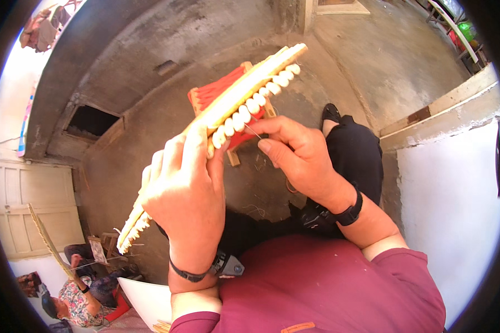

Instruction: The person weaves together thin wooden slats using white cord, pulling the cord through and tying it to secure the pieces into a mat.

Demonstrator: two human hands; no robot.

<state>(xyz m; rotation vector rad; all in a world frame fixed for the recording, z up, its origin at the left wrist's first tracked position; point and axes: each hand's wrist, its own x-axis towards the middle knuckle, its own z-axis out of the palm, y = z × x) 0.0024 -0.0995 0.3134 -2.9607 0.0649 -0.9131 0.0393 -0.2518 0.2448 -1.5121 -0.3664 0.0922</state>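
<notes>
A long pale-yellow strip or bundle (pixel 233 100) runs slantwise in front of me, from lower left to upper right. Cream-coloured rounded knobs (pixel 245 114) line up along its right-hand edge; their material I cannot make out. My left hand (pixel 180 177) is closed around the strip below its middle, thumb near the lowest of these knobs. Beside the row, my right hand (pixel 294 152) has thumb and forefinger closed on a thin needle-like strand (pixel 252 131), whose tip reaches toward the knobs. More pale knobs (pixel 133 233) show on the strip's lower end.
Beyond the strip stands a low wooden stool with a red woven seat (pixel 216 90). At the lower left another person (pixel 80 299) sits holding a similar long strip (pixel 49 241). A white wall (pixel 450 161) rises on the right, and thin scraps lie on the concrete floor (pixel 116 188).
</notes>
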